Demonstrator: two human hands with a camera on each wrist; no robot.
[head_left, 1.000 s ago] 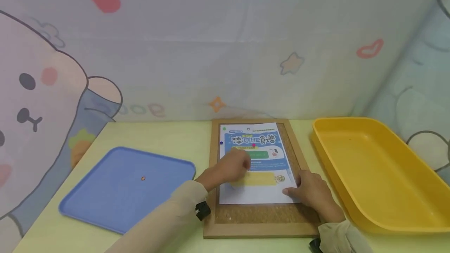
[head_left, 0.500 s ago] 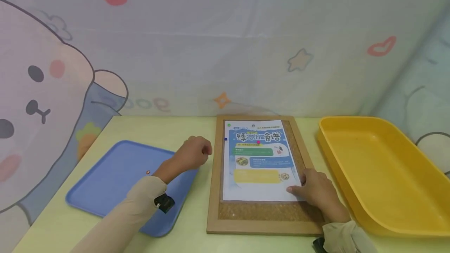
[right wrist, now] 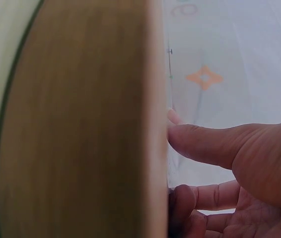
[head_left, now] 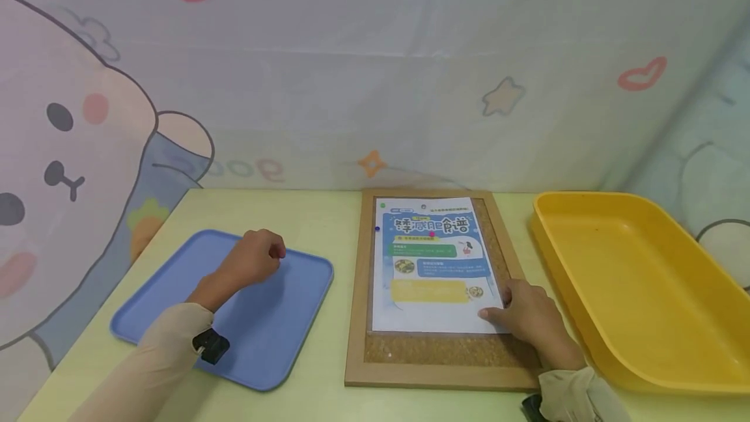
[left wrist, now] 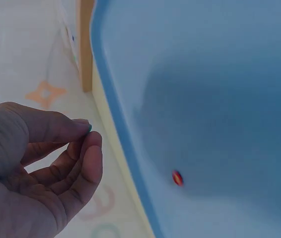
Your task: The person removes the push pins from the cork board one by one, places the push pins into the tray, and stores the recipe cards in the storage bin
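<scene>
My left hand is above the blue tray. Its thumb and index fingertip pinch a tiny green push pin, of which only a sliver shows in the left wrist view. A red pin with a yellowish middle lies on the tray; in the head view my arm hides it. My right hand rests on the right side of the wood-framed cork board. Its thumb touches the lower right corner of the printed sheet, and its fingers lie at the frame.
Green, blue and pink pins sit at the sheet's upper part, along with a greyish one. A deep yellow bin stands right of the board. A printed cloth backdrop hangs behind the table.
My left hand has moved left from over the sheet, past the board's edge, to above the tray. The right hand stays at the sheet's corner. The head view has shifted slightly.
</scene>
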